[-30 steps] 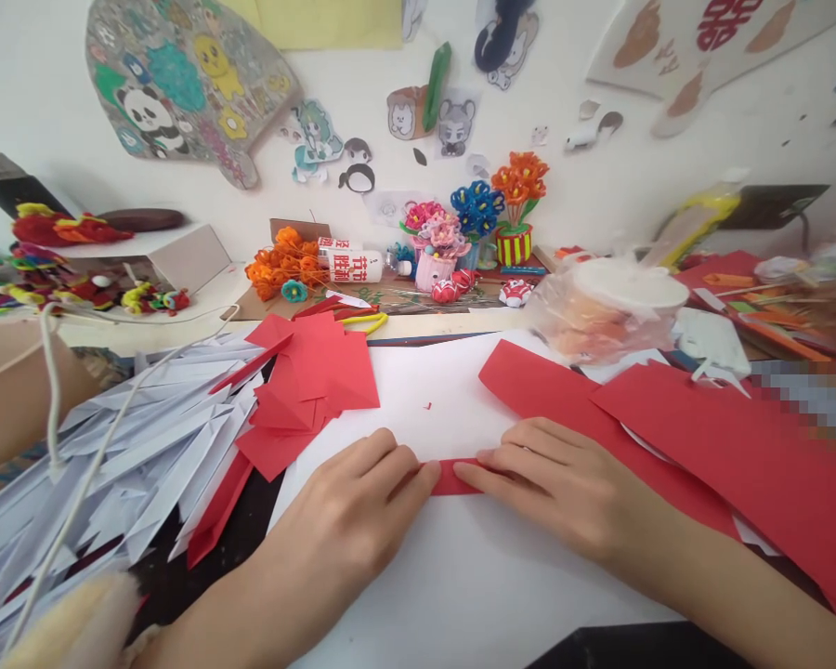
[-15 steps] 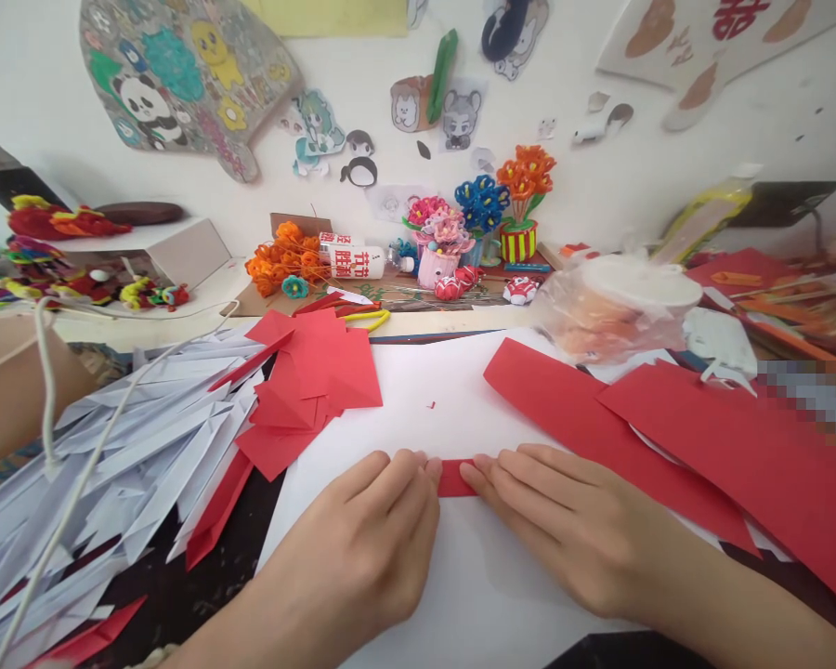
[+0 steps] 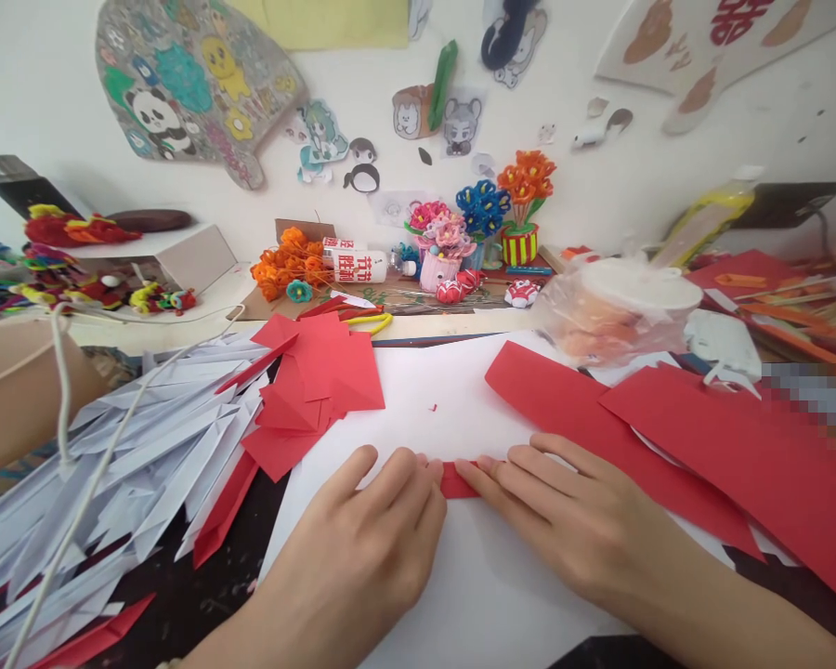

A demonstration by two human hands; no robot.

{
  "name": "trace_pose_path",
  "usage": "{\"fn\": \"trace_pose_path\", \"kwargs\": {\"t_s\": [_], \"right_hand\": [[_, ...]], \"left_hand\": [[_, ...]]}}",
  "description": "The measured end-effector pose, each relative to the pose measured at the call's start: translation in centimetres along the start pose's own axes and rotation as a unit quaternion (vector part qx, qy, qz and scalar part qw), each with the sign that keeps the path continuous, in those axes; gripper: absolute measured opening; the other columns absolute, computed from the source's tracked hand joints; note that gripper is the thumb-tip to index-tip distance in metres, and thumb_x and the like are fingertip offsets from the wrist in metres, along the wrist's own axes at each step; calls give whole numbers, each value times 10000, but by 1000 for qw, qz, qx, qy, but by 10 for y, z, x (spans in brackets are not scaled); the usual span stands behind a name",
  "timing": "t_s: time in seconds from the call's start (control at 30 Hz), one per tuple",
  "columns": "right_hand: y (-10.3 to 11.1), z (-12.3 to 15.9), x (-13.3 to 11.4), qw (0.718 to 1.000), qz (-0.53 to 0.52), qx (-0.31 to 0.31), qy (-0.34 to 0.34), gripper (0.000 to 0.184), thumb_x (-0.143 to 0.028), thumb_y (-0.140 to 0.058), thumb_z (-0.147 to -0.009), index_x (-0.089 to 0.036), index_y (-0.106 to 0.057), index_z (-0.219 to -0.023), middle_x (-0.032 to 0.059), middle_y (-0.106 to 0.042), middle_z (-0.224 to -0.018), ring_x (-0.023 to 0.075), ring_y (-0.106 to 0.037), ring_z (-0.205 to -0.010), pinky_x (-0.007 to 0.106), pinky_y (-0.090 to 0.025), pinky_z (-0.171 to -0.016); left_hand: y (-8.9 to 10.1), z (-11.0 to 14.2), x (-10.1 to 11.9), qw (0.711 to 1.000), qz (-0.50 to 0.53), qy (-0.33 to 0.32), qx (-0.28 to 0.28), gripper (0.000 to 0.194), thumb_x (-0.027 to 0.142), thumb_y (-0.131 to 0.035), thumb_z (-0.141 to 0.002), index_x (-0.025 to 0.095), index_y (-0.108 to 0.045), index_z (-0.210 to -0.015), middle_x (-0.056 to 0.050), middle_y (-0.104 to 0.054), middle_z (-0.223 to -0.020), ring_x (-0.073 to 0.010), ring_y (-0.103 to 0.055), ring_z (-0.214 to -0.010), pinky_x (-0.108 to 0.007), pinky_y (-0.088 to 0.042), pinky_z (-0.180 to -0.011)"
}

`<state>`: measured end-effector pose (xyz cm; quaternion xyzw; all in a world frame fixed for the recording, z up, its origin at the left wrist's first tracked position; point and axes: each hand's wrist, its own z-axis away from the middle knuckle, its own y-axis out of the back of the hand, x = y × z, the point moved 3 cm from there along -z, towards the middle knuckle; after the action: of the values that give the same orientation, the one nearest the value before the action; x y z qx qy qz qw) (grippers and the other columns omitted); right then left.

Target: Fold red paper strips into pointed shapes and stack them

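A small folded strip of red paper [image 3: 452, 480] lies on a large white sheet [image 3: 460, 576], its ends hidden beneath my fingers. My left hand [image 3: 383, 530] grips its left end, fingers curled and the thumb mostly hidden. On the other end, my right hand [image 3: 564, 511] presses with its index finger along the paper, the other fingers bent behind it. Only the middle of the strip shows between the fingertips, with a crease line along its upper part. A tiny red scrap [image 3: 433, 408] rests on the sheet beyond the hands.
Red paper squares [image 3: 341, 362] lie left of the sheet, by a heap of folded white paper pieces [image 3: 139, 446]. A white cable [image 3: 104, 455] crosses that heap. Long red paper strips [image 3: 724, 446] lie at the right. Behind stand craft flowers [image 3: 484, 209] and a bagged tub [image 3: 633, 288].
My right index finger has slid slightly left along the strip, and a crease line now shows on it. The fingers of both hands have spread a little. The view has shifted slightly.
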<state>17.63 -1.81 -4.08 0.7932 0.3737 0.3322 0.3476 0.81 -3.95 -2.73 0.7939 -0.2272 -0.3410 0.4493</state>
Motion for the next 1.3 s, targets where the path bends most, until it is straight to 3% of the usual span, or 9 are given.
{"fn": "trace_pose_path", "kwargs": {"t_s": [0.17, 0.5, 0.67, 0.77, 0.83, 0.93, 1.1, 1.3], "right_hand": [[0, -2, -5, 999, 26, 25, -18, 345, -12, -351, -919, -107, -682, -911, 85, -706, -805, 197, -615, -777, 394, -451, -775], [0, -5, -9, 998, 34, 5, -43, 305, -13, -395, -896, -77, -665, -1025, 79, -663, -733, 190, -579, -685, 378, -434, -713], [-2, -10, -11, 999, 35, 3, -41, 321, -16, -389, -898, -92, -673, -1026, 67, -614, -676, 175, -530, -617, 351, -394, -661], [-1, -11, -10, 999, 29, 6, -23, 339, -6, -371, -890, -85, -671, -1029, 67, -593, -679, 176, -527, -620, 341, -381, -656], [0, -11, -8, 999, 28, 7, -23, 342, 1, -376, -883, -82, -666, -1045, 68, -592, -688, 175, -530, -628, 339, -379, -667], [0, -12, -8, 999, 28, 5, -23, 332, -3, -386, -885, -86, -669, -1038, 63, -596, -677, 171, -524, -622, 334, -380, -667], [0, -9, -10, 999, 20, 11, -38, 321, -13, -385, -888, -70, -675, -1014, 77, -642, -702, 180, -534, -630, 349, -387, -677], [4, 5, -3, 994, -33, 4, -101, 485, 74, -311, -783, -90, -665, -1071, 78, -707, -804, 203, -556, -731, 366, -392, -718]], "left_hand": [[1, 0, 1, 1000, 6, -1, 7, 347, 32, -309, -903, 57, -604, -1085, -83, -688, -858, -203, -528, -770, -356, -373, -710], [-2, -1, -6, 998, 55, 31, 3, 281, 33, -383, -897, 110, -634, -996, -45, -689, -808, -180, -543, -715, -351, -363, -683], [-5, 2, -26, 961, 227, 153, -33, 326, 37, -429, -875, 218, -644, -1041, 3, -697, -734, -153, -565, -662, -328, -379, -670], [-1, 4, -39, 931, 280, 235, 11, 281, 81, -463, -875, 218, -642, -1042, -8, -720, -819, -159, -599, -725, -325, -417, -695], [2, 4, -43, 928, 263, 260, 44, 286, 74, -447, -871, 215, -661, -999, -19, -718, -863, -168, -591, -756, -330, -417, -690], [3, 3, -40, 945, 234, 223, 51, 360, 41, -413, -856, 236, -689, -982, -36, -691, -888, -178, -544, -771, -326, -385, -651], [-8, 3, -28, 978, 165, 130, -19, 406, 23, -440, -793, 254, -680, -1025, -59, -627, -901, -209, -477, -793, -353, -330, -650], [-14, 7, -25, 984, 122, 126, -43, 379, 28, -474, -772, 259, -669, -1000, -48, -584, -849, -211, -467, -798, -356, -298, -665]]}}
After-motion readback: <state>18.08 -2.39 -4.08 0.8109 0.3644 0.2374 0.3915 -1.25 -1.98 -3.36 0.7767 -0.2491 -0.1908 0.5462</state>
